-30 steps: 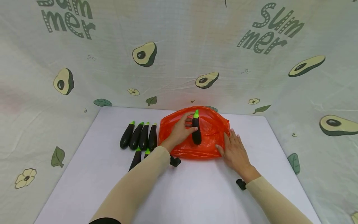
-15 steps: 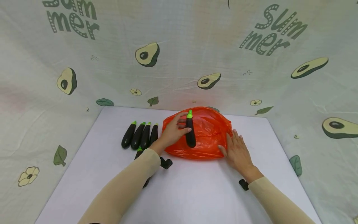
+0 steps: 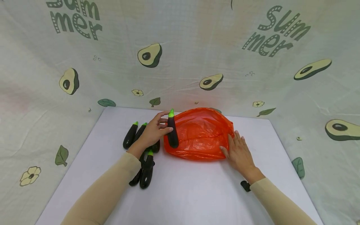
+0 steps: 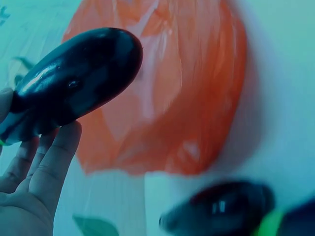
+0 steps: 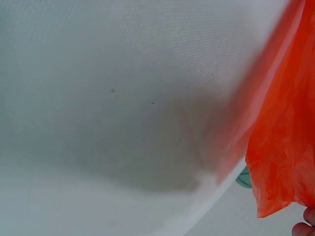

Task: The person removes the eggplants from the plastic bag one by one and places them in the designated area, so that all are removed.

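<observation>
In the head view my left hand [image 3: 152, 132] pinches an eggplant [image 3: 172, 135] between thumb and fingers, its bright green stem end up. This eggplant is in front of the left edge of a red plastic bag [image 3: 201, 137]. The left wrist view shows the same glossy eggplant [image 4: 81, 76] gripped near its stem, with the bag [image 4: 197, 98] behind it. My right hand [image 3: 240, 153] lies against the bag's right edge, fingers extended. Only some fingertips [image 5: 306, 223] of it show in the right wrist view, at the bag's corner.
More eggplants lie left of the bag: one [image 3: 130, 136] at the far end of a row partly hidden by my left hand, and another [image 3: 147, 173] nearer. They rest on a white table [image 3: 197, 193], backed by an avocado-print cloth [image 3: 180, 62].
My left hand has carried the eggplant leftward, from over the middle of the bag to its left edge. The right hand has stayed at the bag's right edge.
</observation>
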Motion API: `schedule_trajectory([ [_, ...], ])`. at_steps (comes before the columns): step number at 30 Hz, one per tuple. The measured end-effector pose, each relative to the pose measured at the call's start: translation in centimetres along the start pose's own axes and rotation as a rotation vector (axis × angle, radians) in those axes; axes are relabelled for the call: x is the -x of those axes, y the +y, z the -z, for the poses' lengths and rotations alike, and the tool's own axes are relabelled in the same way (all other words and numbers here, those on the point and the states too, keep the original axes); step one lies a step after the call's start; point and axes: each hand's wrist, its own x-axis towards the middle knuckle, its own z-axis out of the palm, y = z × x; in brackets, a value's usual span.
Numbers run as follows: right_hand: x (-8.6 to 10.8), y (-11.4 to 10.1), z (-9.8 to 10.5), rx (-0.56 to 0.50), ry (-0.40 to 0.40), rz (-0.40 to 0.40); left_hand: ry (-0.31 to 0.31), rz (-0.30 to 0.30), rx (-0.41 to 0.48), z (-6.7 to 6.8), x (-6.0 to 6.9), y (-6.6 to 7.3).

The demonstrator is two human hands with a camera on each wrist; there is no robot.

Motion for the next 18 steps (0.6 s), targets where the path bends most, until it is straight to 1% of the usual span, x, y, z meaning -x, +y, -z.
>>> schedule_trajectory([
  [5,0.0,0.0,-0.1,0.001,0.0,-0.002,0.007,-0.011,-0.016,3.0,1.6,-0.3],
  [9,0.1,0.0,-0.1,-0.001,-0.002,-0.003,0.026,-0.021,-0.039,5.1,2.6,-1.1],
  [13,0.0,0.0,-0.1,-0.003,-0.006,-0.004,0.026,-0.025,-0.045,6.8,3.6,-1.9],
  [18,0.0,0.0,0.0,-0.001,-0.001,0.003,0.027,-0.025,-0.075,8.8,5.1,-2.6],
])
